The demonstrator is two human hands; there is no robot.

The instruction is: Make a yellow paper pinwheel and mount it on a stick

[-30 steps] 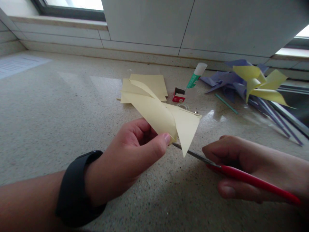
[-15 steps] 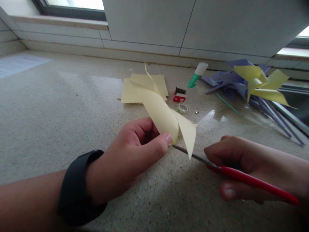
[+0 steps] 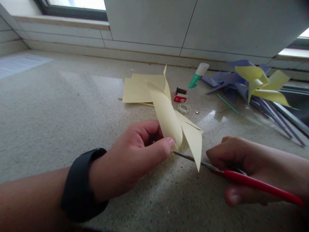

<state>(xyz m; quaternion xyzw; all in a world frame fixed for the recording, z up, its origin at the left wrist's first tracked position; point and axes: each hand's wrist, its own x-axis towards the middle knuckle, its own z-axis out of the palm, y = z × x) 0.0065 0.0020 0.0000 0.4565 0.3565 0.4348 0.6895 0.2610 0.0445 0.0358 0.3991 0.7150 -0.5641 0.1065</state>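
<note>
My left hand (image 3: 135, 158), with a black watch on its wrist, pinches a folded pale yellow paper sheet (image 3: 169, 119) between thumb and fingers and holds it above the counter. My right hand (image 3: 243, 167) is closed round red-handled scissors (image 3: 241, 180). The metal blades point left and their tip sits at the paper's lower edge, right by my left thumb. One pointed flap of the paper hangs down in front of the blades.
On the speckled stone counter (image 3: 60, 106) lie loose yellow sheets (image 3: 137, 90), a small red box (image 3: 180, 95), a tape roll (image 3: 183, 108), a green glue stick (image 3: 197, 76) and, at the right, purple and yellow paper pinwheels (image 3: 253, 82) on sticks.
My left hand has turned the yellow paper, so its long curl stands more upright and the pointed flap hangs lower. The scissors stay at the paper's edge.
</note>
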